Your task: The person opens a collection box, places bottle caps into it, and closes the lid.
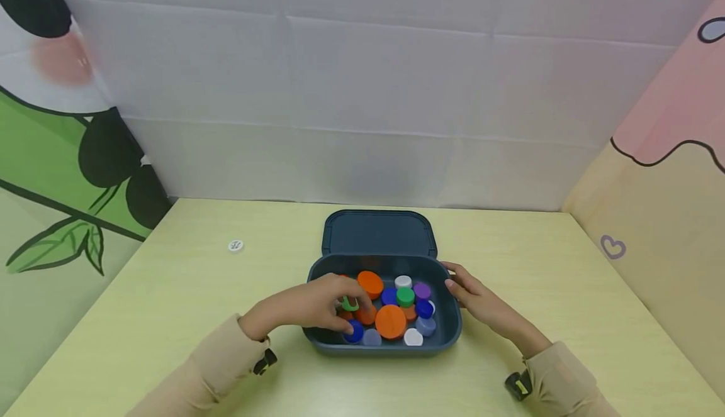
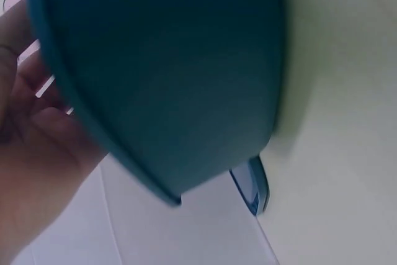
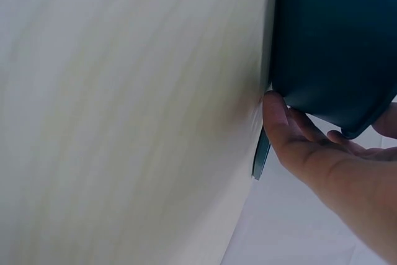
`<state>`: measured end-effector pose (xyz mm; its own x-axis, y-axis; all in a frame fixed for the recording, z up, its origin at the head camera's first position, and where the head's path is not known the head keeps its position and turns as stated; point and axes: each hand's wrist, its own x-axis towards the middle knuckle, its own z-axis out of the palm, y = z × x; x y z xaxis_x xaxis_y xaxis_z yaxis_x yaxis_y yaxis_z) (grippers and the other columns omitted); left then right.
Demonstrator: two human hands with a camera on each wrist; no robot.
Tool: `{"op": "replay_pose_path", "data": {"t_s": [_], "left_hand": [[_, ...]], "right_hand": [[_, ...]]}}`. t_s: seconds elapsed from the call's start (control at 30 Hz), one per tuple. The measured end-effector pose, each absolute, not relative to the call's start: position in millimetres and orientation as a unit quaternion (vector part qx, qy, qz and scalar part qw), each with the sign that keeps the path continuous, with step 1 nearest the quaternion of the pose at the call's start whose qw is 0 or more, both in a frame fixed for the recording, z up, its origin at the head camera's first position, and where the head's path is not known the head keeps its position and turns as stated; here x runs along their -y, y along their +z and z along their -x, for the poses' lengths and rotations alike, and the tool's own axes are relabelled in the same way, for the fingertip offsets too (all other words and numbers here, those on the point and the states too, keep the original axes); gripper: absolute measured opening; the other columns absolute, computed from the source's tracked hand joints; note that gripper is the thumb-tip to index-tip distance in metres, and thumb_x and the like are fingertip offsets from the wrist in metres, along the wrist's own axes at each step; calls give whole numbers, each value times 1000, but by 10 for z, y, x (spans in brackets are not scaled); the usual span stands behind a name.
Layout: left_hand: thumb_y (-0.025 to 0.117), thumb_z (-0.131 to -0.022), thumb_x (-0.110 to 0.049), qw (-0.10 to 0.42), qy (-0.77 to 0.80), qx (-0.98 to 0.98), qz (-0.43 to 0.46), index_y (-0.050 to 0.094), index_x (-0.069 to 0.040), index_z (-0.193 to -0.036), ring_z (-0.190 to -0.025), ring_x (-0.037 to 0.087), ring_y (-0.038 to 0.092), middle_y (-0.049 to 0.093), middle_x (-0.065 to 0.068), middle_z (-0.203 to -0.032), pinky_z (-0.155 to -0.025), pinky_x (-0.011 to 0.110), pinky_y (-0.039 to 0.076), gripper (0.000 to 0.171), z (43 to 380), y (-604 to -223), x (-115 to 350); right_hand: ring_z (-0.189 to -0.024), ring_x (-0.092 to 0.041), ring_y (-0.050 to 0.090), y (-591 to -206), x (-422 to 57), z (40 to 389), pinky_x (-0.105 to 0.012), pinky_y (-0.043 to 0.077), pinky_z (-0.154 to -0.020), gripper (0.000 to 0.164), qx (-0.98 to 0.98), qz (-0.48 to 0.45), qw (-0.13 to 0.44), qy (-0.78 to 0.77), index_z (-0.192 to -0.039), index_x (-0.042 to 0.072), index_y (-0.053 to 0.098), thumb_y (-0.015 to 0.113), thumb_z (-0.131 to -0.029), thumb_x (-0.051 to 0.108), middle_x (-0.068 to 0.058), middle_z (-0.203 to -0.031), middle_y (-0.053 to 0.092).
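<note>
A dark blue plastic box point(image 1: 381, 350) stands on the table, holding many round caps in orange, blue, green, purple and white. My left hand point(image 1: 325, 302) reaches over its left side into the caps. Its thumb touches a blue cap point(image 1: 354, 331), and the fingertips are over an orange cap point(image 1: 365, 316); a gap shows between thumb and fingers. In the left wrist view the box wall point(image 2: 167, 79) hides the fingertips. My right hand point(image 1: 476, 297) grips the box's right rim, thumb on the rim. In the right wrist view its fingers point(image 3: 279, 122) lie along the outer wall.
Behind the box lies a dark blue lid point(image 1: 379, 233). A small white cap with dark markings point(image 1: 235, 246) is on the table at the left. A white sheet point(image 1: 374, 90) covers the back, and printed panels point(image 1: 651, 228) flank the table.
</note>
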<state>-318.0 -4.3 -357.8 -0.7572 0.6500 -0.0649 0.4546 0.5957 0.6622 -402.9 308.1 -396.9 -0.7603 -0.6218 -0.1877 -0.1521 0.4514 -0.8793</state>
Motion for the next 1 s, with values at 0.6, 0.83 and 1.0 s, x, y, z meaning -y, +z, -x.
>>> {"op": "replay_pose_path", "data": {"t_s": [0.6, 0.83, 1.0], "left_hand": [[69, -81, -23, -7, 390, -900, -194, 59, -16, -114, -101, 23, 57, 61, 4, -114, -87, 44, 49, 36, 3425, -3474, 775], [68, -81, -22, -54, 390, -909, -139, 59, -13, -115, -101, 24, 57, 62, 8, -113, -86, 43, 49, 36, 3505, -3550, 1172], [66, -83, -26, -60, 400, -910, -93, 56, -12, -118, -107, 29, 55, 59, 12, -117, -89, 45, 48, 39, 3530, -3610, 1464]], "right_hand": [[-128, -44, 35, -3984, -3083, 4049, -52, 41, -97, 48, -816, 233, 250, -466, -142, 18, 25, 34, -98, 37, -23, -143, 30], [-128, -42, 35, -4001, -3077, 4044, -52, 40, -98, 49, -814, 233, 254, -468, -142, 18, 24, 34, -98, 37, -21, -142, 32], [-128, -42, 36, -4003, -3066, 4044, -52, 40, -98, 49, -815, 230, 253, -468, -142, 19, 24, 34, -98, 37, -21, -141, 33]]}}
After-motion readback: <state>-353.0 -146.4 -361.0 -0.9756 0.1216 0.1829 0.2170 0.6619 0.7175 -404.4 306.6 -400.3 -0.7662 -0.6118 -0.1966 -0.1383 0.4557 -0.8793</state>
